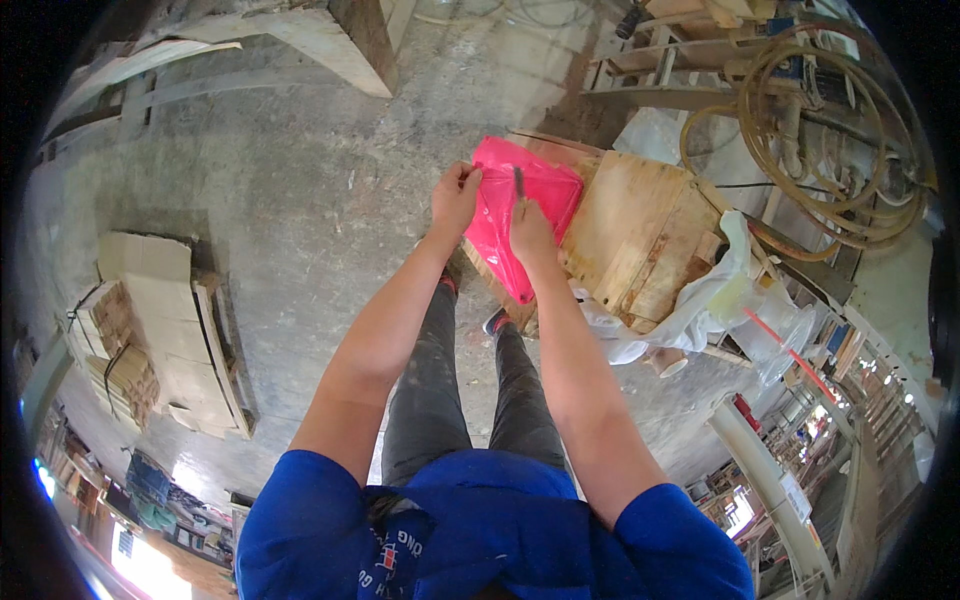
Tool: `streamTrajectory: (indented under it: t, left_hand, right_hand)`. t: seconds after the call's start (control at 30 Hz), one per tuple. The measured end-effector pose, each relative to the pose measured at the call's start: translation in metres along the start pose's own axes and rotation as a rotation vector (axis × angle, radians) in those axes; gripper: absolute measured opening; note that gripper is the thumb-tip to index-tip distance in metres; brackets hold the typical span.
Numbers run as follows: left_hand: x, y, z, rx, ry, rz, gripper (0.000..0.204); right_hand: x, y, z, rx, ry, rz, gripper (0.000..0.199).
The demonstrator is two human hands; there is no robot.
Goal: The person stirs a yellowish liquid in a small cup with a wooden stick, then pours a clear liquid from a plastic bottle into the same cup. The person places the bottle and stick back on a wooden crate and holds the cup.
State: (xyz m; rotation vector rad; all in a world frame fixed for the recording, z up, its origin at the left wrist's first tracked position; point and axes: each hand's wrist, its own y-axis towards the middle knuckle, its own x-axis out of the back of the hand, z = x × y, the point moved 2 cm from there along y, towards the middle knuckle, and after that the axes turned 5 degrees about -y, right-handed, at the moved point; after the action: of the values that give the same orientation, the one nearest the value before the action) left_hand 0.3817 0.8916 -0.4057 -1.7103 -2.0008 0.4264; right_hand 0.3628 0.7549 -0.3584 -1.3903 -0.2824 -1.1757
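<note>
Head | left grip (456, 203) outstretched, pinching pink plastic (551, 188) | right grip (532, 232) curled round dark tool (519, 181)

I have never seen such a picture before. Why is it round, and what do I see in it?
No machine is working here: these are a person's own bare hands. A wide fisheye camera on the head looks down, so the edges bend and the blue shirt appears at the bottom.

The left hand pinches the edge of a bright pink plastic package. The right hand holds a thin dark tool over it; its exact kind is unclear. The package seems to rest on wooden boards. Flat brown cardboard lies away to the left.
</note>
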Motion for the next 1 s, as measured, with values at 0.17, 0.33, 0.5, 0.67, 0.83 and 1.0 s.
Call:
streamTrajectory:
  t: [0.17, 0.33, 0.5, 0.67, 0.83, 1.0]
  left_hand:
    - [-0.016, 0.011, 0.008, 0.326, -0.584, 0.155, 0.024]
    - [-0.017, 0.023, 0.015, 0.077, -0.208, 0.058, 0.029]
    - [-0.015, 0.016, -0.016, -0.373, 0.276, 0.421, 0.033]
    - [-0.002, 0.026, -0.024, -0.373, 0.411, 0.556, 0.027]
    - [0.006, 0.020, -0.026, -0.370, 0.389, 0.429, 0.022]
    - [0.027, 0.008, -0.023, -0.305, 0.445, 0.362, 0.022]
  right_hand:
    - [0.017, 0.014, 0.003, 0.029, 0.082, -0.101, 0.037]
    - [0.017, 0.005, 0.007, 0.106, 0.067, 0.034, 0.037]
    - [0.013, 0.007, -0.003, 0.070, -0.005, 0.097, 0.037]
    - [0.011, 0.005, 0.014, 0.097, -0.131, 0.140, 0.036]
    - [-0.004, -0.010, 0.003, 0.090, -0.157, 0.180, 0.034]
    - [-0.008, -0.012, 0.013, 0.110, -0.137, 0.270, 0.032]
